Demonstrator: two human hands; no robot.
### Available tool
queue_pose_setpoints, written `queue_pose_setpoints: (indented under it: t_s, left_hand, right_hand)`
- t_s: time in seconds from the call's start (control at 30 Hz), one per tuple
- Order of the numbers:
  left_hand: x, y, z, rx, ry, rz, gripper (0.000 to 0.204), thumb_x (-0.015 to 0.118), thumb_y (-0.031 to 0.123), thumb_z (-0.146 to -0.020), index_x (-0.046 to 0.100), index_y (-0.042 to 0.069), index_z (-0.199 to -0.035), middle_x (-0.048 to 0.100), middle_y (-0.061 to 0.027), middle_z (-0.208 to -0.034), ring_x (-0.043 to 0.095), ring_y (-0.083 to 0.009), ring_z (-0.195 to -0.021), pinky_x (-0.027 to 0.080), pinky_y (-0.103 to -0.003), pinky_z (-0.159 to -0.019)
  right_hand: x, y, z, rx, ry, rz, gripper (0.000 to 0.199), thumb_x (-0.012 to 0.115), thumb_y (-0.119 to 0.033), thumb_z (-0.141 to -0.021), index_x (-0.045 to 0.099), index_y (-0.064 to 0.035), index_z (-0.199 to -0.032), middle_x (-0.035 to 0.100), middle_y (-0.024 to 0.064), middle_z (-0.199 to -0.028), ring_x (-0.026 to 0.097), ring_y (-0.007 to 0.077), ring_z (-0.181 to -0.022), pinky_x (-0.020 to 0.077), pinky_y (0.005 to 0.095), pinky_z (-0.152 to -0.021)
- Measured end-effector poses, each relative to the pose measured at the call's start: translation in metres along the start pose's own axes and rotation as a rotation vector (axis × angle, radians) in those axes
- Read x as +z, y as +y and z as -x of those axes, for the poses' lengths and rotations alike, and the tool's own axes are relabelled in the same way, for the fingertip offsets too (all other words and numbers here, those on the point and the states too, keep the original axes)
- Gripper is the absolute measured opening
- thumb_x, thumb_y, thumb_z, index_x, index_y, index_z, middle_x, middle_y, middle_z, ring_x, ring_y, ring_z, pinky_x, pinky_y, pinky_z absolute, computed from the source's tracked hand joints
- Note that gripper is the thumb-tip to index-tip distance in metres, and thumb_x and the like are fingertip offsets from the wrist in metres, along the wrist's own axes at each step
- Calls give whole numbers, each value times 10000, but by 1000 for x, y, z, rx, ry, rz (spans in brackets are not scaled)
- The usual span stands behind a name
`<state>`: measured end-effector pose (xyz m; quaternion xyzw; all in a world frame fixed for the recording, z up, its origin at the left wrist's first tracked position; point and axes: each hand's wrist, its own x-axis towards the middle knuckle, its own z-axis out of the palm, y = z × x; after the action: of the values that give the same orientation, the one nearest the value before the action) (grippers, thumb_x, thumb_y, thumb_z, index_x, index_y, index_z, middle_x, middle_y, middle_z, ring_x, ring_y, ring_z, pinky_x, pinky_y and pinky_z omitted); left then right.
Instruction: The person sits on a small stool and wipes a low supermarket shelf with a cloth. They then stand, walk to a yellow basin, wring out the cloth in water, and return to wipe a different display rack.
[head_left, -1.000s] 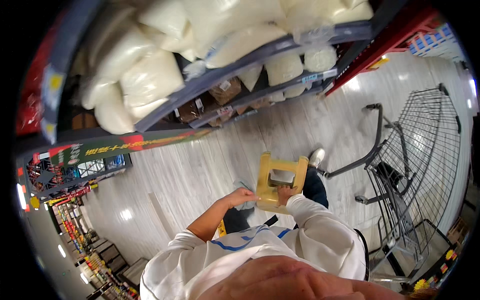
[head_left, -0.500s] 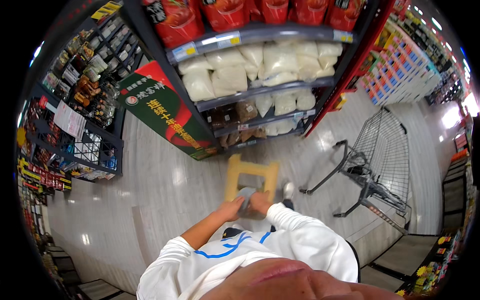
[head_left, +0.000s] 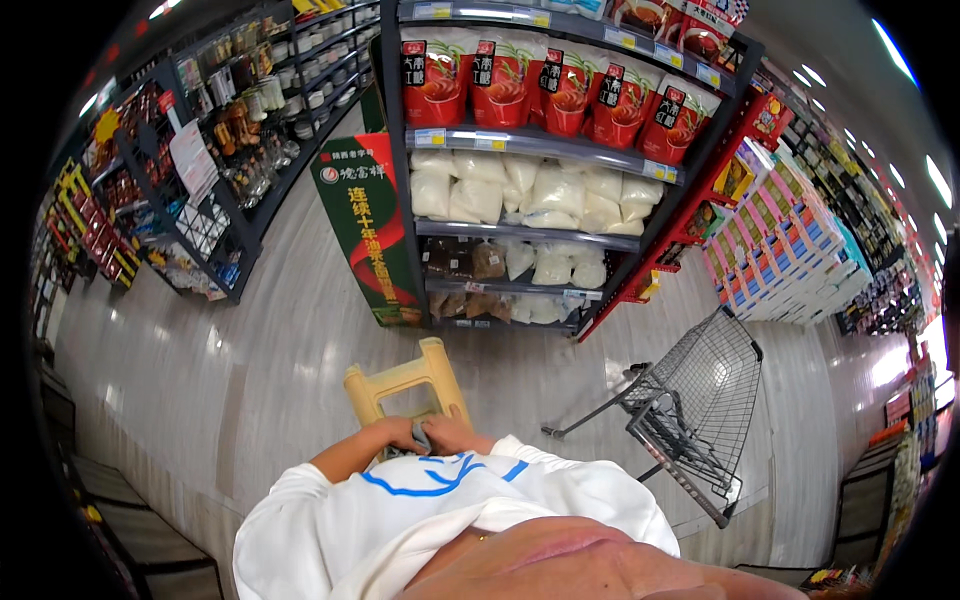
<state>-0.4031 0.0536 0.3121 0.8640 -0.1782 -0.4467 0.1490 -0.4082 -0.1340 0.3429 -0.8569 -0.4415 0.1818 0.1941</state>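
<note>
the left hand point(head_left: 398, 432) and the right hand point(head_left: 450, 432) are together, close in front of the person's white long-sleeved top point(head_left: 570, 490); the left is closed around a bunched grey cloth point(head_left: 421, 436) between them, and the right appears clamped on the near part of a pale yellow plastic stool point(head_left: 390, 381) with an open frame. the stool is just ahead of the body, tilted; whether its legs touch the floor cannot be told. as far as shows, taking hold of stool and cloth is done and letting go of either is not; what else is left cannot be judged. beyond the stool and to its right rises a dark grey metal shelf rack point(head_left: 520, 233) bearing several rows of bags: glossy red pouches point(head_left: 570, 95) with their contents hidden, below them plump clear plastic bags of white contents point(head_left: 550, 195), and lower down clear bags of brown contents point(head_left: 488, 260) beside more white ones. straight beyond the stool, against the rack, stands a tall green and red printed board point(head_left: 365, 230). well to the right of the stool is a grey wire shopping cart point(head_left: 710, 380). farther off, right of and beyond the stool, multicoloured cardboard cartons point(head_left: 775, 245) are stacked, their contents out of sight.
</note>
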Motion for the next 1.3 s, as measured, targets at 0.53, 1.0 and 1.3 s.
queue_pose_setpoints:
  t_s: [0.53,1.0,1.3]
  left_hand:
    - [157,-40,53,-507,320,568,784,655,656,-606,635,-32,-980,627,-212,-993,610,-312,-928,475,-357,-789]
    - [292,-87,176,-793,335,972,763,657,633,-623,631,-35,-990,627,-207,-1000,608,-313,-933,473,-358,-793]
    - [332,-166,212,-772,373,1125,750,659,618,-634,628,-37,-997,627,-205,-1004,607,-315,-936,472,-358,-797]
  right_hand:
    - [-147,154,457,1340,224,-285,891,619,-636,-657,481,39,-1221,518,263,-1185,469,369,-1152,374,393,-951]
    - [-43,175,433,1468,143,-192,458,724,-429,-580,634,14,-654,612,97,-572,615,218,-548,485,338,-573]
    - [-24,139,316,1515,134,-504,261,706,-238,-659,609,3,-630,591,77,-567,557,148,-460,430,273,-431]
